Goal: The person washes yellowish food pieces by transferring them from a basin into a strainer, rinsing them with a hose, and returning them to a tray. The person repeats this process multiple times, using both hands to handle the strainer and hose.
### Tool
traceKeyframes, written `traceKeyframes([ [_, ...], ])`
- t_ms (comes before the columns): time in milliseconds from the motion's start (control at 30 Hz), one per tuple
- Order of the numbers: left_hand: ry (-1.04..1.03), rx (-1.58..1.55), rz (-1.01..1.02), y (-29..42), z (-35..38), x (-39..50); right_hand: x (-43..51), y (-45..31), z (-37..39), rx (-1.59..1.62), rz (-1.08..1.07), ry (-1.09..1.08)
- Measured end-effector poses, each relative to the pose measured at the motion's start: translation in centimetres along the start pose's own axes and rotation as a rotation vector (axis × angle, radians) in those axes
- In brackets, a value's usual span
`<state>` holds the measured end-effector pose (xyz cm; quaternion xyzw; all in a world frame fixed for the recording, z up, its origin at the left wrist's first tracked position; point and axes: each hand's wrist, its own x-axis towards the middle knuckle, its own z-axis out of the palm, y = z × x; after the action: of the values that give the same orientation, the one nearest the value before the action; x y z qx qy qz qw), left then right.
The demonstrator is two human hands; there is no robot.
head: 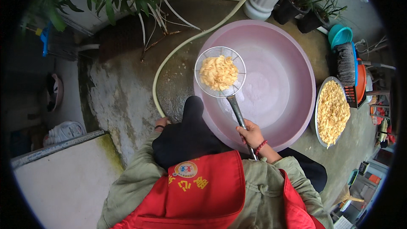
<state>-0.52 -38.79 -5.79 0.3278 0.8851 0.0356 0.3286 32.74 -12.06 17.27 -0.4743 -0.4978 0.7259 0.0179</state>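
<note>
My right hand [251, 133] grips the dark handle of a round wire skimmer [236, 106]. Its basket, holding a heap of pale yellow shredded food [218, 72], is over the left rim of a large pink plastic tub [299, 101]. A little liquid shows in the tub's bottom. Beside my left knee, my left hand [162, 122] is closed on the end of a pale yellow hose [155, 89], partly hidden by my dark trousers. A metal bowl [317, 117] heaped with similar yellow pieces stands right of the tub.
Behind the tub stand a white column [262, 3] and potted plants [294, 6]. The hose curves across the wet concrete floor [120, 79]. A brush [346, 63], a teal basin [340, 35] and a black crate [351, 97] are at the right. A pale slab [70, 178] lies at lower left.
</note>
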Motion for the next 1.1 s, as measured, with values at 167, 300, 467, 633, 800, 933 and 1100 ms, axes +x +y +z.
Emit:
traceKeyframes([
  [167, 0.328, -1.183, -0.531, 2.2, -10.2, -0.1, 2.8, -3.7, 3.3, -0.077, 0.025, -0.127],
  [300, 0.633, -1.359, -0.173, 4.8, -17.7, 0.0, 5.0, -6.0, 6.2, -0.136, 0.051, -0.174],
  [467, 0.693, -1.549, 0.249, 11.8, -23.5, -1.1, 6.9, -7.2, 8.7, -0.184, 0.020, -0.187],
  [633, 0.786, -1.489, 0.464, 17.8, -25.6, -1.2, 7.1, -7.5, 9.5, -0.192, 0.050, -0.173],
  [800, 0.725, -0.822, 0.461, 19.7, -24.8, -1.6, 6.4, -8.2, 10.3, -0.263, -0.023, -0.152],
  [933, 0.551, -0.317, 0.537, 22.1, -23.0, -3.8, 5.7, -10.0, 11.2, -0.272, -0.154, -0.213],
  [1100, 0.494, -0.288, 0.903, 23.2, -23.8, -5.5, 4.9, -12.6, 10.9, -0.264, -0.199, -0.265],
])
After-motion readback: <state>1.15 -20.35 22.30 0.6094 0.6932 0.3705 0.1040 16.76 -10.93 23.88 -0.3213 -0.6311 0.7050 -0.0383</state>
